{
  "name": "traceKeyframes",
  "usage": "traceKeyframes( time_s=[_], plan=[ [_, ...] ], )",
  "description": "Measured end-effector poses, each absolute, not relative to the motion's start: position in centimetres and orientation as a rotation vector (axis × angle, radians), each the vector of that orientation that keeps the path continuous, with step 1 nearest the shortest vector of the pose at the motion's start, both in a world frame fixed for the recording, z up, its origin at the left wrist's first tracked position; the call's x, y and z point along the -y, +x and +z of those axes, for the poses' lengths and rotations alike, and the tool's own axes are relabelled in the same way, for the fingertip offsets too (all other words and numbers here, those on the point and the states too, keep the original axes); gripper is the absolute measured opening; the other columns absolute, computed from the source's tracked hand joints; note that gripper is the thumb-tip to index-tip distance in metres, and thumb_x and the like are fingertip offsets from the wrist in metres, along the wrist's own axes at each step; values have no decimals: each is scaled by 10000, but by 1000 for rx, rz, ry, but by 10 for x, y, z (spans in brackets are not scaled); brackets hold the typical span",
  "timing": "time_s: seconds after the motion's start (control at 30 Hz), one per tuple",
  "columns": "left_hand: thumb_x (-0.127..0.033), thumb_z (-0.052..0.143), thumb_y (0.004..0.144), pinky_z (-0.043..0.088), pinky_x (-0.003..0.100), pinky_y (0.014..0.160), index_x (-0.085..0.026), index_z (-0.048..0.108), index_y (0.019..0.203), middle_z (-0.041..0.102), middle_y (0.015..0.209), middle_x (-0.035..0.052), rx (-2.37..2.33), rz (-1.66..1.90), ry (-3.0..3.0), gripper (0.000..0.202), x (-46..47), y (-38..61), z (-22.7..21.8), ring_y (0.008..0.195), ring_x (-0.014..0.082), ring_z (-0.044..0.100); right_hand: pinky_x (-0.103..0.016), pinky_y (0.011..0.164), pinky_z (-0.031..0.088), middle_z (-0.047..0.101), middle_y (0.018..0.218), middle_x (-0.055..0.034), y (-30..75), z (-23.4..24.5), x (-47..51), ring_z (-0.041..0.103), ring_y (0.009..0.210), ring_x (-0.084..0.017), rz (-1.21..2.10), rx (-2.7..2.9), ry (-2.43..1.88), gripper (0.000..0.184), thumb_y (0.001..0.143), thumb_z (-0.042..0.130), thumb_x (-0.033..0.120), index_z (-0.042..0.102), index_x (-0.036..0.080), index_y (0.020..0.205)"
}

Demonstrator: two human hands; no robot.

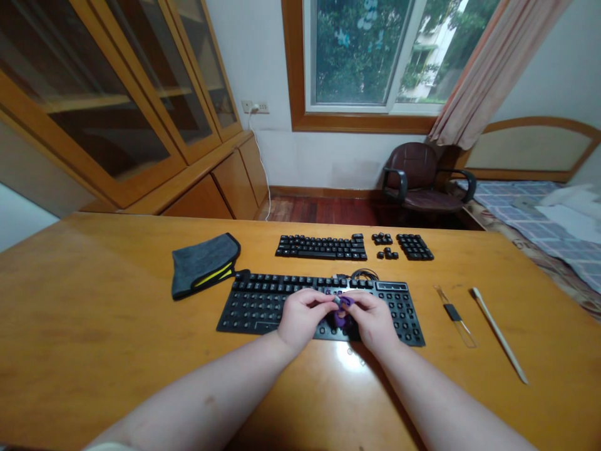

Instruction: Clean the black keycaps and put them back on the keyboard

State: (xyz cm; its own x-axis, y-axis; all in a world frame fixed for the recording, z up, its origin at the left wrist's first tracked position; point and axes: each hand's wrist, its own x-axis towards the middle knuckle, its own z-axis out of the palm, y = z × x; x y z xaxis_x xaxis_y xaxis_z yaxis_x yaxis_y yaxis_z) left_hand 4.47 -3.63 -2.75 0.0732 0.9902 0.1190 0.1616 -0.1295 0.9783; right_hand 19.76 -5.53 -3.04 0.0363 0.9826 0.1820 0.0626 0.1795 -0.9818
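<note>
A black keyboard frame with its keycaps off (263, 307) lies on the wooden table (94, 313) in front of me. Both hands meet over its middle. My left hand (300, 316) is closed, its fingertips pinching a small purple tool (344, 311). My right hand (373, 319) is closed round the same purple tool from the right. Part of the tool is hidden by my fingers. Behind the keyboard frame, the removed black keycaps (322, 247) are laid out in keyboard order in several groups, with the number pad group (414, 246) at the right.
A grey cloth with a yellow stripe (204, 264) lies left of the keyboard. A clear strip with a black band (454, 312) and a pale thin stick (498, 334) lie to the right. A coiled cable (364, 274) sits behind the keyboard. An armchair (420, 181) stands beyond the table.
</note>
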Motion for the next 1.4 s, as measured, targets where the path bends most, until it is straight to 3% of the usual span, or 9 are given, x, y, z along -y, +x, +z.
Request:
traceKeyframes(
  time_s=[0.1,0.2,0.33,0.67,0.87,1.1,1.27,1.4],
  plan=[
    [-204,729,618,515,258,683,-193,726,699,688,700,29,-1229,1180,1490,82,35,43,-31,673,157,640,-294,643,512,660,630,-29,197,-33,54,619,617,-158,1015,1306,-1143,156,763,599,282,707,199,689],
    [-196,719,628,516,261,687,-190,725,705,689,703,30,-1220,1184,1485,77,34,42,-32,680,159,640,-315,731,510,694,799,-49,198,-34,54,637,762,-180,977,1364,-1156,109,743,625,265,722,226,775],
    [-161,706,630,515,253,680,-188,722,686,687,685,24,-1191,1176,1466,64,35,43,-27,670,152,635,-354,840,479,689,934,-48,199,-35,54,619,900,-199,961,1443,-1155,190,705,664,236,714,265,886],
    [-159,712,632,512,234,660,-198,728,698,690,688,23,-1173,1157,1494,78,37,44,-25,655,140,631,-322,730,510,698,750,-49,199,-30,56,640,786,-193,969,1384,-1138,100,737,628,259,722,232,717],
    [-175,721,631,515,252,680,-195,722,707,682,691,24,-1199,1181,1534,78,36,44,-27,661,143,626,-280,581,514,665,656,-32,197,-26,56,610,582,-151,1009,1262,-1167,124,730,614,276,692,202,667],
    [-195,732,617,512,277,703,-162,666,792,641,808,47,-1119,1191,1616,190,37,45,-27,742,159,606,-313,701,514,683,775,-50,196,-28,59,627,744,-180,921,1296,-1169,87,729,618,238,703,220,730],
    [-204,648,717,503,297,753,-190,688,872,631,853,58,-1060,1195,1711,160,36,42,-24,809,166,593,-336,725,515,675,866,-62,197,-30,58,623,824,-201,950,1222,-1157,102,731,621,267,708,229,769],
    [-198,598,760,497,309,805,-201,665,984,644,924,66,-1007,1139,1685,234,36,41,-26,861,167,600,-304,592,525,669,834,-51,196,-31,55,620,629,-161,1081,1108,-1145,146,688,662,299,691,208,797]
  ],
)
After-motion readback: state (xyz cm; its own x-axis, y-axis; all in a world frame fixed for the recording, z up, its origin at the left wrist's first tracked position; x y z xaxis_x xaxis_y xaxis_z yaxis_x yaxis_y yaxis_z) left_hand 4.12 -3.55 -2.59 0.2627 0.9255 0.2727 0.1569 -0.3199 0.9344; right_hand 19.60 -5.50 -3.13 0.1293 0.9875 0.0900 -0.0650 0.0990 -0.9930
